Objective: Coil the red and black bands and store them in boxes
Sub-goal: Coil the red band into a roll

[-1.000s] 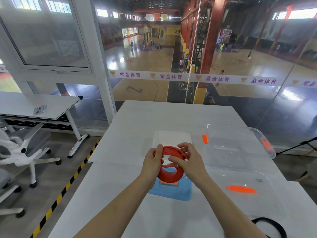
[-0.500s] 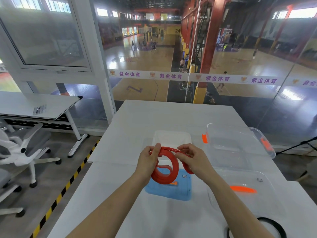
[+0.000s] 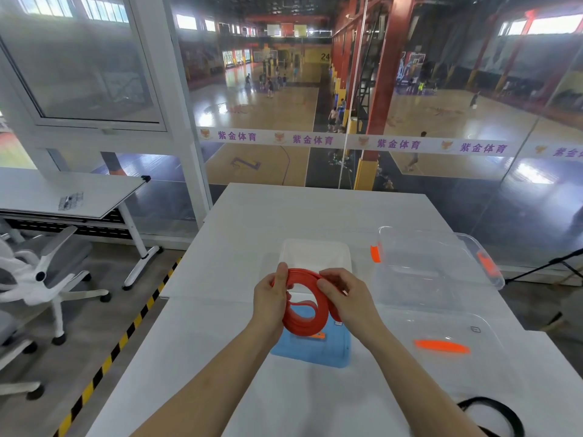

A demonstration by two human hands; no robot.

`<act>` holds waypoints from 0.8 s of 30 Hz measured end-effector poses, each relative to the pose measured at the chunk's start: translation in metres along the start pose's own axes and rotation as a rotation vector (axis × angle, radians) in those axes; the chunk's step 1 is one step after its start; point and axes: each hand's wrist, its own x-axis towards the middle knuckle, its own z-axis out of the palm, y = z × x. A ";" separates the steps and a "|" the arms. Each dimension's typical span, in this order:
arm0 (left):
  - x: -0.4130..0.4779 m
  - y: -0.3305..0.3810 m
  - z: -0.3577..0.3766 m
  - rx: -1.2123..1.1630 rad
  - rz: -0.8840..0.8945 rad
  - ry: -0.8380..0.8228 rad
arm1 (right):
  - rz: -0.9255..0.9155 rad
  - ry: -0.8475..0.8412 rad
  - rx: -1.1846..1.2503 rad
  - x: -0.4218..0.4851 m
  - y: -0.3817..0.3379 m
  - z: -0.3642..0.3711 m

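The red band (image 3: pixel 310 316) is wound into a coil of several loops and held upright in the air above the table. My left hand (image 3: pixel 271 298) grips its left side, thumb on top. My right hand (image 3: pixel 344 298) pinches the upper right part, with a loop showing behind its fingers. Below the coil lies a blue lid (image 3: pixel 318 350), and a small white box (image 3: pixel 315 255) sits just beyond. The black band (image 3: pixel 501 414) lies on the table at the bottom right, partly cut off by the frame.
A large clear box (image 3: pixel 441 266) with orange latches stands to the right, its clear lid (image 3: pixel 448 339) with an orange handle lying in front. The white table (image 3: pixel 284 209) ends at a glass wall. Left of it are a striped floor line, office chairs (image 3: pixel 38 279) and another desk (image 3: pixel 69 197).
The coil has opened from a tight bundle into a wider ring. My hands moved slightly apart and a further loop has been drawn round on the right side.
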 end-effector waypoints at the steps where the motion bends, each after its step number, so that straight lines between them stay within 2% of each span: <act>1: 0.000 0.000 0.000 -0.014 -0.012 0.006 | -0.005 0.000 -0.001 0.000 0.000 0.001; 8: -0.004 0.006 0.005 -0.171 -0.079 0.052 | -0.055 -0.051 -0.042 -0.005 0.004 0.008; 16: -0.005 0.012 0.007 -0.283 -0.114 0.101 | 0.004 -0.039 -0.033 -0.019 0.009 0.021; 21: -0.006 0.008 0.008 -0.303 -0.146 0.142 | 0.026 0.047 -0.014 -0.029 0.005 0.030; 24: -0.006 0.007 0.007 -0.334 -0.150 0.155 | -0.079 0.142 -0.222 -0.032 0.014 0.032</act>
